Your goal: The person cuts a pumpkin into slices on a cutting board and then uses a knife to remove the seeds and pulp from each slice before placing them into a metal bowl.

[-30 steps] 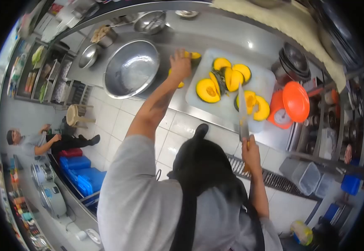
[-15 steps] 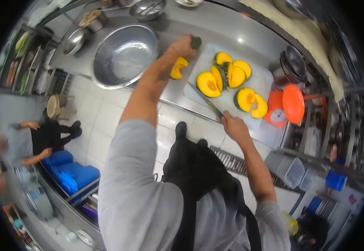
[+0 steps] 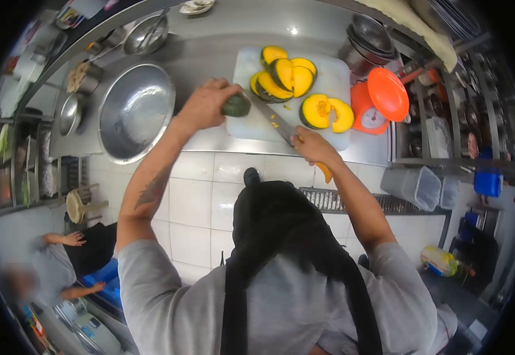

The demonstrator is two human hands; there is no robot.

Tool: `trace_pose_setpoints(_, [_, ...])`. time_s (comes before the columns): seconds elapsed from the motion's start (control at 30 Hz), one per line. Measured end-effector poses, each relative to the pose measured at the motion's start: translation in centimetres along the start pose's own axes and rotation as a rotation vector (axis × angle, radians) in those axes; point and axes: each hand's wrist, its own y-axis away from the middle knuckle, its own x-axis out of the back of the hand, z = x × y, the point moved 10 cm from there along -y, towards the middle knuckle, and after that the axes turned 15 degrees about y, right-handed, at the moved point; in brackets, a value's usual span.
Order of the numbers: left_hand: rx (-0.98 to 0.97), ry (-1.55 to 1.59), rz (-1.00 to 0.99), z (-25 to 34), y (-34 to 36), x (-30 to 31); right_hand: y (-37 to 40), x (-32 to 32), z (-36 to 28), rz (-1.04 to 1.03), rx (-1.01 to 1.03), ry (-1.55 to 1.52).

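My left hand (image 3: pixel 207 103) is closed around a green-skinned pumpkin piece (image 3: pixel 236 105), rind up, at the left edge of the white cutting board (image 3: pixel 334 71). In my right hand (image 3: pixel 313 145) is a knife (image 3: pixel 272 120), its blade slanting up and left to the piece, with bits of orange flesh on the steel. An orange knife handle end shows below that hand. Several pumpkin wedges (image 3: pixel 283 74) with yellow flesh and dark green rind lie at the back of the board. Two more cut pieces (image 3: pixel 315 111) rest at its right side.
A large steel bowl (image 3: pixel 136 109) stands left of the board, with a smaller bowl (image 3: pixel 146 34) behind it. To the right is an orange scale (image 3: pixel 371 115) with a round pan, before stacked dark pots (image 3: pixel 371 44). Another person (image 3: pixel 56 260) is at the far left.
My left hand has come nearer my body, along the board's left edge, with the green piece. The knife tip is now beside that piece. The yellow piece by my left forearm is no longer seen.
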Motion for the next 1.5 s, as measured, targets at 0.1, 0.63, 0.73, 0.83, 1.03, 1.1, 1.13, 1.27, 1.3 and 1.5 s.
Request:
trace_pose_setpoints(0.1, [-0.017, -0.061, -0.007, 0.7, 0.5, -2.9, -0.5, -0.1, 0.6, 0.047, -0.034, 0.038])
trace_pose_setpoints(0.63, [0.126, 0.578, 0.874, 0.6, 4.0, -11.1, 1.9, 2.5, -3.1, 0.198, 0.198, 0.479])
trace_pose_setpoints(0.73, [0.035, 0.587, 0.869, 0.7, 2.3, -12.2, 2.1, 3.6, -2.5, 0.233, 0.143, 0.55])
trace_pose_setpoints(0.83, [-0.061, 0.47, 0.924, 1.8, 2.7, -10.8, 2.9, 5.0, -3.6, 0.258, 0.058, 0.578])
trace_pose_setpoints(1.03, [-0.098, 0.486, 1.105, 0.6, 1.8, -12.1, 6.2, 7.5, -6.7, 0.291, 0.001, 0.586])
trace_pose_setpoints(1.1, [-0.086, 0.534, 1.124, 0.0, 1.5, -12.1, 6.3, 7.3, -7.1, 0.256, -0.001, 0.604])
trace_pose_setpoints(1.13, [-0.103, 0.503, 1.121, 0.0, 1.5, -12.0, 6.5, 6.9, -7.5, 0.226, 0.003, 0.642])
trace_pose_setpoints(1.27, [-0.124, 0.449, 1.092, -0.3, 0.9, -12.1, 7.7, 6.6, -7.5, 0.134, -0.024, 0.761])
trace_pose_setpoints(1.3, [-0.121, 0.457, 1.091, -0.3, 0.8, -12.2, 8.1, 6.8, -7.3, 0.129, -0.03, 0.763])
trace_pose_setpoints(1.5, [-0.122, 0.454, 1.104, -0.8, 0.5, -12.3, 9.8, 8.0, -7.7, 0.04, -0.095, 0.796])
